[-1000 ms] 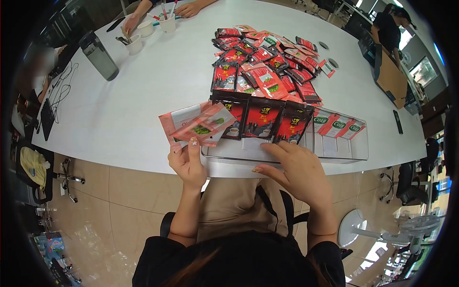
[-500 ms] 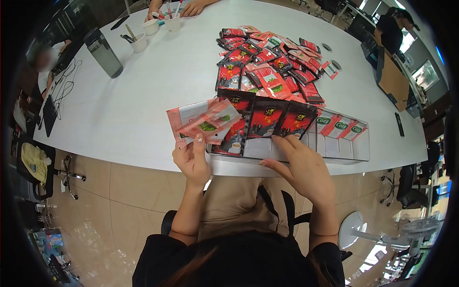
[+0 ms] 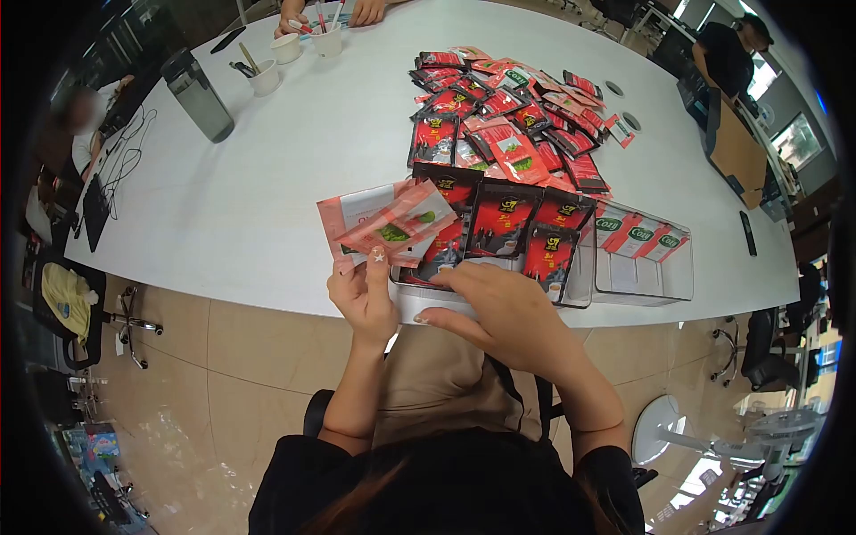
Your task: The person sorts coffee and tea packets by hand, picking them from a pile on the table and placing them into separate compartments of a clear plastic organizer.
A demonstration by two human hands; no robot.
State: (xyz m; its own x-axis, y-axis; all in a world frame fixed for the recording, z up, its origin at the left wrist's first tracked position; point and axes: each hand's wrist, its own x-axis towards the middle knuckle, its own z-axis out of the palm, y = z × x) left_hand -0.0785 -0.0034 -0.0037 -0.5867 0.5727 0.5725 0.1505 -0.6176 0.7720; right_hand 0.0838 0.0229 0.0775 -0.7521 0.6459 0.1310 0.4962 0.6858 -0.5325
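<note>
My left hand [image 3: 364, 299] pinches a few pink-and-white tea sachets [image 3: 392, 227] fanned out over the left end of a clear plastic organizer box [image 3: 584, 290]. Red-and-black coffee sachets stand in the box: one in the middle [image 3: 502, 221], a front one on the right [image 3: 548, 259] with another behind it, and more at the left, partly covered by the tea sachets. My right hand [image 3: 513, 312] reaches across the front of the box, thumb apart from the fingers. Its fingertips are right by the lower edge of the left coffee sachet [image 3: 439, 254].
Behind the box lies a heap of mixed red and pink sachets [image 3: 513, 116]. A second clear box [image 3: 691, 272] on the right holds green-labelled Cozy sachets [image 3: 639, 234]. A grey bottle [image 3: 198, 96] and paper cups [image 3: 265, 80] stand farther left. Another person's hand [image 3: 367, 11] rests at the far edge.
My right hand has moved left along the box front. A coffee sachet now stands at the front of the right-hand row, where that hand was. My left hand keeps its tea sachets.
</note>
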